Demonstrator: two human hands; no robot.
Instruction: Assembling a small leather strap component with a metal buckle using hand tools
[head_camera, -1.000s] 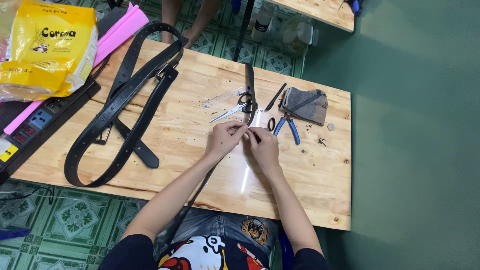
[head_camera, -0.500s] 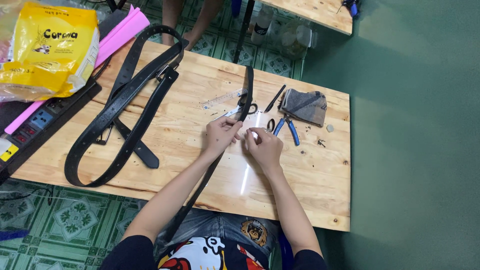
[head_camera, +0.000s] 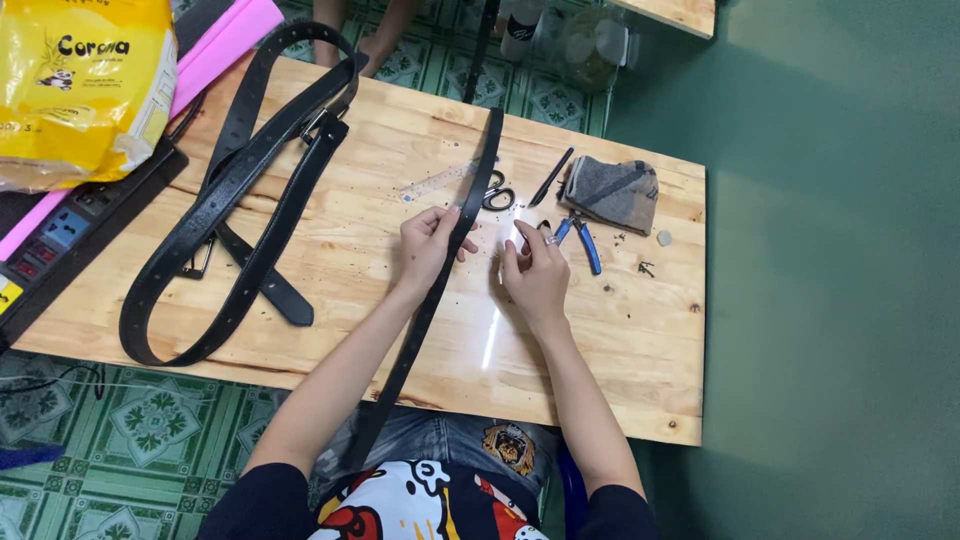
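So the left hand (head_camera: 428, 248) is pinching a long black leather strap (head_camera: 470, 205) about halfway along, fingers curled round its edge. That strap runs from the far side of the pale wooden table (head_camera: 350, 250) straight toward the person and drops off the near edge over their lap. The right hand (head_camera: 535, 272) sits just beside the strap but not on it, fingers bent in with the tips together; might be holding something tiny, but I can't tell from here. Just past the hands there's a pair of scissors (head_camera: 497, 193) partly tucked under the strap, with a clear plastic ruler (head_camera: 435, 183) next to them. Right of that, blue-handled pliers (head_camera: 583, 240), a thin black tool (head_camera: 551, 177) and a folded grey cloth (head_camera: 612, 192). Over on the left side of the table, 2 more black belts (head_camera: 235, 195) lie looped across each other, well apart from the hands. Beyond them a yellow plastic bag (head_camera: 85, 85) sits at the far left corner, on top of a pink sheet (head_camera: 215, 45).
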